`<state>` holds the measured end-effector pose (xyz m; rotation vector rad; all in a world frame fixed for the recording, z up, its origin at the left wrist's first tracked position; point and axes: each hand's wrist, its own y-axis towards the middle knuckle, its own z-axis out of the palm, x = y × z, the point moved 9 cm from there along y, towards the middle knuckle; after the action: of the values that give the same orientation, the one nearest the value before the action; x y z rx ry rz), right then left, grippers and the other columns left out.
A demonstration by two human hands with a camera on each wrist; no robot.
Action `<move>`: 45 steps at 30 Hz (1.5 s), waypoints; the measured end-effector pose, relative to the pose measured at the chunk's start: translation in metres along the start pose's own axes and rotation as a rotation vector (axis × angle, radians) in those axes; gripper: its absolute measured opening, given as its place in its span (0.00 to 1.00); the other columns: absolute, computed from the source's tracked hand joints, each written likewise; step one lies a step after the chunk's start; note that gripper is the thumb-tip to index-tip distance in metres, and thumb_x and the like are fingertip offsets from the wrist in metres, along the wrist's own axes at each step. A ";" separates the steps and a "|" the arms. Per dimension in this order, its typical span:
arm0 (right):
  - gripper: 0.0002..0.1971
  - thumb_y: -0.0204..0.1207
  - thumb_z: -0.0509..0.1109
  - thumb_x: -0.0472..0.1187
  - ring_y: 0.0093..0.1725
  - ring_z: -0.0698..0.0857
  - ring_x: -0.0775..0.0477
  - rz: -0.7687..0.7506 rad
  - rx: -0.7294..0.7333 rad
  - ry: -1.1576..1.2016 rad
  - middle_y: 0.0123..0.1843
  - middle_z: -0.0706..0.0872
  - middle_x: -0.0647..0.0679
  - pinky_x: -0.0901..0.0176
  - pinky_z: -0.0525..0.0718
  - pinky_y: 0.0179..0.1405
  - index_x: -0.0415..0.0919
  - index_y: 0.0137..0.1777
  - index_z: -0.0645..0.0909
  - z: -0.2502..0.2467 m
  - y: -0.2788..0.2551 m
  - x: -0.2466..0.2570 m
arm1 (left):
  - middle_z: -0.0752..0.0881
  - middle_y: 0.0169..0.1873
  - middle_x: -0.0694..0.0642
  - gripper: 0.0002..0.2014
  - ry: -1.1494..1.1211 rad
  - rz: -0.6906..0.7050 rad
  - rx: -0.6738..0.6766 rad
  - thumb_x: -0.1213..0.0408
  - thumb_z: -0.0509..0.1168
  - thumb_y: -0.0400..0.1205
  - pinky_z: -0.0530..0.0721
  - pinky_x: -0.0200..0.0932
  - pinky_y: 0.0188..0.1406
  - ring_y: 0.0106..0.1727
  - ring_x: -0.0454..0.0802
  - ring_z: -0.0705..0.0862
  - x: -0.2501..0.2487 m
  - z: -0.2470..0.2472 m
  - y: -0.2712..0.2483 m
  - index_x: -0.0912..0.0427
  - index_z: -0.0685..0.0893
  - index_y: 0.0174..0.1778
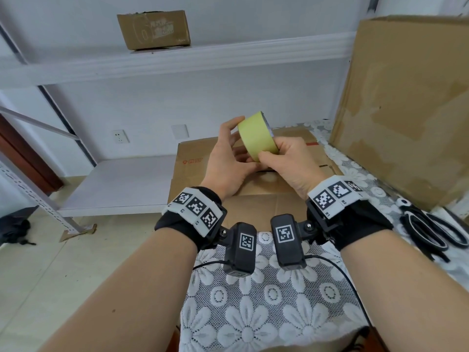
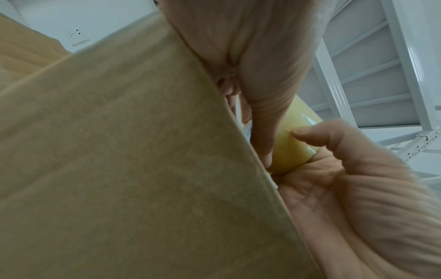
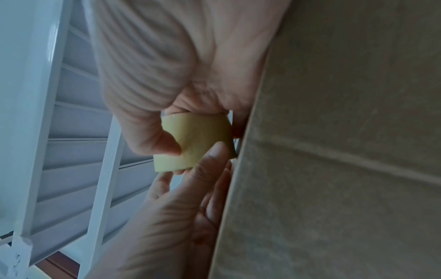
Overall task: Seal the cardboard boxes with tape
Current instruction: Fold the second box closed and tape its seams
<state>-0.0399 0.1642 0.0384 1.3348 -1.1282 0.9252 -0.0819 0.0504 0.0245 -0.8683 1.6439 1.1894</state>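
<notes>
I hold a roll of yellow tape (image 1: 255,138) in both hands above a closed brown cardboard box (image 1: 193,161) on the table. My left hand (image 1: 225,153) grips the roll from the left, thumb on its upper rim. My right hand (image 1: 283,154) grips it from the right, with the thumb pressed on the roll's outer face. In the left wrist view the tape roll (image 2: 291,149) sits between both hands beside the box (image 2: 119,151). In the right wrist view my right thumb lies on the tape roll (image 3: 198,139), close to the box (image 3: 334,151). No loose tape end shows.
A tall cardboard box (image 1: 406,110) stands at the right on the lace-covered table (image 1: 253,313). Black scissors (image 1: 431,232) lie at the table's right edge. A small cardboard box (image 1: 153,29) sits on the upper white shelf (image 1: 177,59). A lower shelf (image 1: 114,184) is to the left.
</notes>
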 end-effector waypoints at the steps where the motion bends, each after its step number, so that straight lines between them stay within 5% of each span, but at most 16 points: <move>1: 0.09 0.73 0.66 0.22 0.42 0.88 0.44 0.010 0.012 0.009 0.43 0.90 0.33 0.57 0.88 0.49 0.30 0.44 0.87 0.001 0.000 0.000 | 0.82 0.66 0.58 0.43 0.005 0.002 0.000 0.76 0.80 0.67 0.85 0.39 0.48 0.54 0.50 0.88 0.000 0.000 0.000 0.44 0.67 0.71; 8: 0.13 0.73 0.65 0.22 0.42 0.88 0.48 0.038 0.045 0.034 0.41 0.90 0.39 0.59 0.87 0.49 0.37 0.42 0.87 0.003 0.000 -0.001 | 0.82 0.66 0.58 0.43 0.011 0.014 0.003 0.77 0.81 0.67 0.85 0.38 0.47 0.52 0.48 0.88 0.000 0.000 0.000 0.44 0.67 0.71; 16: 0.11 0.73 0.64 0.23 0.43 0.87 0.44 0.051 0.007 0.035 0.46 0.89 0.31 0.55 0.87 0.49 0.34 0.43 0.87 0.001 0.001 -0.002 | 0.81 0.68 0.57 0.44 0.029 0.021 0.002 0.75 0.81 0.66 0.85 0.40 0.50 0.55 0.50 0.88 0.001 0.000 0.002 0.42 0.67 0.71; 21: 0.12 0.74 0.62 0.21 0.40 0.89 0.51 0.043 0.030 0.055 0.41 0.89 0.40 0.64 0.87 0.43 0.33 0.45 0.86 0.002 0.000 -0.002 | 0.81 0.68 0.58 0.44 0.033 0.023 0.004 0.73 0.83 0.65 0.87 0.43 0.52 0.56 0.51 0.88 0.002 0.000 0.002 0.41 0.67 0.70; 35: 0.10 0.75 0.62 0.22 0.36 0.88 0.55 0.025 0.005 0.041 0.40 0.89 0.40 0.66 0.87 0.41 0.26 0.48 0.86 0.000 -0.001 0.000 | 0.80 0.68 0.59 0.44 0.033 0.033 0.000 0.73 0.83 0.64 0.87 0.44 0.52 0.56 0.51 0.88 0.001 0.000 0.001 0.41 0.67 0.70; 41: 0.13 0.76 0.61 0.22 0.41 0.88 0.49 0.048 0.061 0.091 0.41 0.89 0.39 0.61 0.87 0.48 0.32 0.45 0.86 0.004 -0.001 -0.001 | 0.80 0.69 0.59 0.45 0.041 0.031 -0.003 0.73 0.83 0.64 0.88 0.48 0.56 0.58 0.52 0.87 0.001 -0.002 0.000 0.41 0.67 0.70; 45: 0.12 0.76 0.61 0.22 0.38 0.88 0.54 0.035 0.037 0.080 0.40 0.89 0.41 0.67 0.86 0.41 0.32 0.45 0.86 0.005 0.000 -0.002 | 0.81 0.68 0.59 0.45 0.035 0.017 -0.002 0.74 0.83 0.65 0.87 0.48 0.56 0.57 0.53 0.87 0.002 -0.002 0.001 0.41 0.67 0.70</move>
<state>-0.0408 0.1595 0.0365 1.3001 -1.0811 1.0205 -0.0841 0.0490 0.0228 -0.8828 1.6815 1.1939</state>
